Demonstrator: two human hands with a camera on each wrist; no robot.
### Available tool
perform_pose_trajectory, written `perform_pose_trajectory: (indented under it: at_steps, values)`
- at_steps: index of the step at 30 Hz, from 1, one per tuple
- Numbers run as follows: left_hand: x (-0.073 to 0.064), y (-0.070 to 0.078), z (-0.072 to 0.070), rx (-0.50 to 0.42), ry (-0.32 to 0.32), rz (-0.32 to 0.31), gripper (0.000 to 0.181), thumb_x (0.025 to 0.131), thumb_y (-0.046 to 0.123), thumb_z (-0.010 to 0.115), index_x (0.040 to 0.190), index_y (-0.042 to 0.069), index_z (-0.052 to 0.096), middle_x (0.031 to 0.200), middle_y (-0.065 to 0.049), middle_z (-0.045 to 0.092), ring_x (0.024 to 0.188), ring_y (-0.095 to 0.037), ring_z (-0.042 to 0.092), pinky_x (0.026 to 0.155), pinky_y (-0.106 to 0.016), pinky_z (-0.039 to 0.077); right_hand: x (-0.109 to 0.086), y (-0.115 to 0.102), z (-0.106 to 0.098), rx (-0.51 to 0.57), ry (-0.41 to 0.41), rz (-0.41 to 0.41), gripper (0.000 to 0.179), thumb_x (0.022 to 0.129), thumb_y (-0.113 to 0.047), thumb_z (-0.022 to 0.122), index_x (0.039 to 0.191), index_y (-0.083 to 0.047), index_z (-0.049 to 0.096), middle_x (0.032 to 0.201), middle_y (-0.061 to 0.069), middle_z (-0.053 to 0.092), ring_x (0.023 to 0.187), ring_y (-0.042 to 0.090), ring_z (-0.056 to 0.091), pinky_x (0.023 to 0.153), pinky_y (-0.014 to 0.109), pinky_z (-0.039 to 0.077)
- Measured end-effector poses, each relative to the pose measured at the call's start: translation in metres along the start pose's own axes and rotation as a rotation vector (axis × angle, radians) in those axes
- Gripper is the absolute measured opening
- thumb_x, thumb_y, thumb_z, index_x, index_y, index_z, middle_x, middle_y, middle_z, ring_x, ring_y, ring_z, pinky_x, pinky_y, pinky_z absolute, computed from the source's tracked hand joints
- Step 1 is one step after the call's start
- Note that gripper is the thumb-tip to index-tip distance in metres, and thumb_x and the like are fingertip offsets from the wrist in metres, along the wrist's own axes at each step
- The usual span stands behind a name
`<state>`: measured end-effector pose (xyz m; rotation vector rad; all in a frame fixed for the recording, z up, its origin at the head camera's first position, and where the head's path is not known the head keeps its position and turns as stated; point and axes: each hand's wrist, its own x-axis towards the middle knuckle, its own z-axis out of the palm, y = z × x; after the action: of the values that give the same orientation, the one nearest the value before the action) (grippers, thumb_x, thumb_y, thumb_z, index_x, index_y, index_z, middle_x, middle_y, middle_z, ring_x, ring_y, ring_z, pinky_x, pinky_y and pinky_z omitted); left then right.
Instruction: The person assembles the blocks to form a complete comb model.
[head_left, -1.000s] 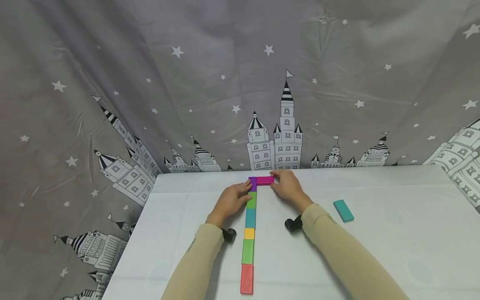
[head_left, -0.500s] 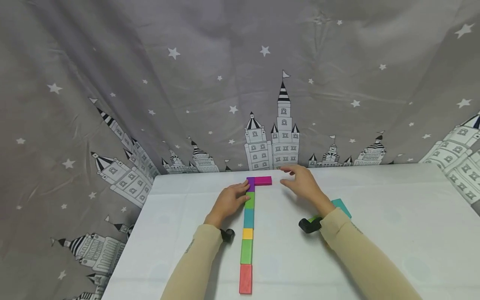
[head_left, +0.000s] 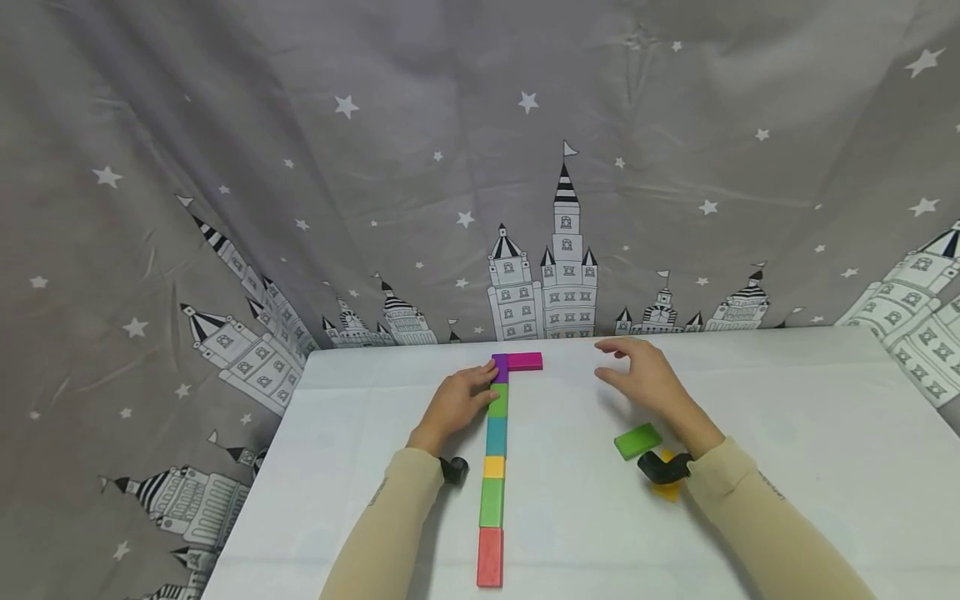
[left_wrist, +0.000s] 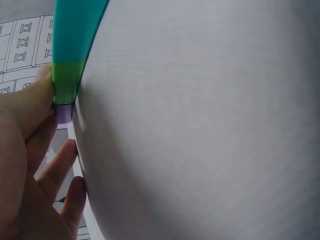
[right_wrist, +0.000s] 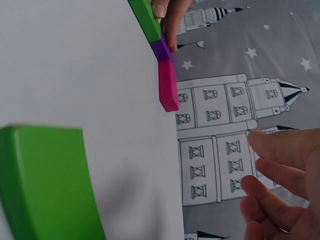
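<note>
A column of coloured blocks runs up the table, with a purple block at its far end and a green block just below. My left hand lies along the column's left side, its fingertips touching the purple and green blocks. From the purple block a magenta block extends to the right, making a corner. To the right of that, my right hand is held over the table with fingers loosely bent and nothing between them. A loose green block lies below this hand.
A yellow block is partly hidden by the black camera on the right wrist. Lower in the column come a teal block, a small yellow block, another green block and a red block. Behind the table hangs a grey castle-print curtain.
My right hand has released the magenta block and moved right. Its arm now covers the loose teal block and has uncovered the loose green and yellow ones. My left hand stays put.
</note>
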<state>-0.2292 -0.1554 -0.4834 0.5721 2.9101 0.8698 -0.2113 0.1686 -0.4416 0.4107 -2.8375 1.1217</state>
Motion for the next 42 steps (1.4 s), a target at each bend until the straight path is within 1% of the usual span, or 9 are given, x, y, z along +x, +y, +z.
perform_pose_trajectory:
  at_steps: [4, 8, 13, 19, 22, 26, 30, 36, 42]
  values:
    - [0.000, 0.000, 0.000, 0.002, -0.002, -0.012, 0.048, 0.097, 0.024, 0.068, 0.141, 0.008, 0.058, 0.151, 0.000, 0.049, 0.139, -0.029, 0.046, 0.119, -0.046, 0.032, -0.013, 0.006, -0.011, -0.006, 0.020, 0.003, 0.045, 0.094, -0.019, 0.070, 0.135, -0.001, 0.060, 0.130, 0.021, 0.063, 0.116, 0.039, 0.057, 0.095, 0.058, 0.049]
    - [0.000, 0.000, -0.001, 0.000, 0.000, -0.011, 0.047, 0.097, 0.024, 0.068, 0.140, 0.007, 0.058, 0.150, 0.000, 0.050, 0.139, -0.029, 0.046, 0.119, -0.046, 0.032, -0.026, 0.012, -0.021, -0.011, 0.041, 0.016, 0.049, 0.094, -0.020, 0.071, 0.136, 0.000, 0.058, 0.130, 0.022, 0.062, 0.115, 0.039, 0.056, 0.094, 0.058, 0.050]
    - [0.000, -0.001, 0.000, 0.008, -0.008, -0.020, 0.048, 0.097, 0.025, 0.067, 0.141, 0.009, 0.058, 0.151, 0.000, 0.049, 0.140, -0.029, 0.046, 0.119, -0.046, 0.032, -0.043, 0.021, -0.026, -0.039, 0.050, 0.046, 0.050, 0.093, -0.018, 0.071, 0.137, 0.000, 0.057, 0.130, 0.023, 0.062, 0.114, 0.040, 0.056, 0.094, 0.058, 0.051]
    - [0.000, -0.002, -0.001, 0.005, -0.004, -0.025, 0.048, 0.097, 0.026, 0.068, 0.141, 0.010, 0.058, 0.151, 0.002, 0.049, 0.140, -0.028, 0.046, 0.119, -0.045, 0.032, -0.056, 0.025, -0.032, -0.070, 0.058, 0.081, 0.054, 0.092, -0.018, 0.073, 0.139, 0.001, 0.054, 0.129, 0.024, 0.062, 0.114, 0.041, 0.055, 0.094, 0.059, 0.050]
    - [0.000, -0.002, -0.001, 0.002, -0.008, -0.028, 0.048, 0.097, 0.025, 0.068, 0.141, 0.010, 0.058, 0.151, 0.003, 0.049, 0.140, -0.027, 0.045, 0.120, -0.044, 0.031, -0.063, 0.026, -0.034, -0.080, 0.062, 0.098, 0.055, 0.092, -0.018, 0.073, 0.139, 0.003, 0.052, 0.127, 0.024, 0.062, 0.113, 0.042, 0.054, 0.093, 0.059, 0.049]
    - [0.000, -0.002, 0.001, 0.010, -0.009, -0.019, 0.047, 0.097, 0.025, 0.067, 0.141, 0.009, 0.058, 0.151, 0.002, 0.049, 0.140, -0.028, 0.046, 0.119, -0.045, 0.032, -0.075, 0.030, -0.033, -0.068, 0.062, 0.112, 0.058, 0.091, -0.018, 0.074, 0.139, 0.005, 0.050, 0.124, 0.024, 0.064, 0.111, 0.042, 0.055, 0.093, 0.060, 0.048]
    - [0.001, -0.002, 0.001, 0.012, -0.013, -0.019, 0.047, 0.097, 0.025, 0.067, 0.141, 0.010, 0.058, 0.151, 0.003, 0.049, 0.140, -0.028, 0.045, 0.119, -0.045, 0.032, -0.088, 0.038, -0.032, -0.054, 0.079, 0.135, 0.060, 0.091, -0.020, 0.074, 0.140, 0.005, 0.049, 0.123, 0.024, 0.065, 0.110, 0.042, 0.055, 0.092, 0.059, 0.048]
    - [0.001, -0.001, 0.001, 0.004, -0.018, -0.024, 0.047, 0.098, 0.025, 0.067, 0.142, 0.010, 0.057, 0.152, 0.003, 0.048, 0.140, -0.027, 0.045, 0.120, -0.044, 0.031, -0.103, 0.049, -0.032, -0.079, 0.097, 0.166, 0.063, 0.090, -0.023, 0.075, 0.139, 0.006, 0.048, 0.122, 0.027, 0.063, 0.108, 0.046, 0.055, 0.088, 0.062, 0.049]
    - [0.000, -0.003, 0.002, 0.002, -0.015, -0.031, 0.048, 0.098, 0.026, 0.067, 0.142, 0.010, 0.057, 0.152, 0.004, 0.048, 0.141, -0.026, 0.045, 0.120, -0.044, 0.032, -0.110, 0.056, -0.032, -0.085, 0.061, 0.184, 0.068, 0.089, -0.023, 0.076, 0.140, 0.012, 0.045, 0.123, 0.031, 0.062, 0.111, 0.049, 0.056, 0.091, 0.066, 0.046]
